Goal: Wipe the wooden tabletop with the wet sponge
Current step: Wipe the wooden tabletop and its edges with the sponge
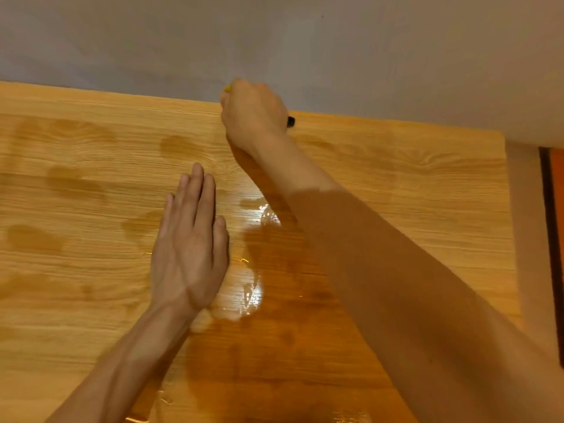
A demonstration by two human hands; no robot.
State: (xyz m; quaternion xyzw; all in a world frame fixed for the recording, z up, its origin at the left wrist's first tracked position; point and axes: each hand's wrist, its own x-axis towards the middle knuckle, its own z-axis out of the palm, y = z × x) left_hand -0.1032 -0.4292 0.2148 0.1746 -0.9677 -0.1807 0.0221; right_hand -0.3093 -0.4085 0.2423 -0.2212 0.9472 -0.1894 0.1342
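Observation:
The wooden tabletop [412, 184] fills most of the view, with dark wet patches and shiny water streaks near its middle. My right hand [253, 114] is stretched to the table's far edge and closed around the sponge [227, 88]; only a small yellow corner and a dark bit at the hand's right side show. My left hand [190, 245] lies flat on the tabletop, palm down, fingers together and straight, holding nothing.
A pale wall [274, 41] runs right behind the table's far edge. On the right the tabletop ends; beyond it is a light floor strip [528, 239] and a dark, orange-edged object [554, 239].

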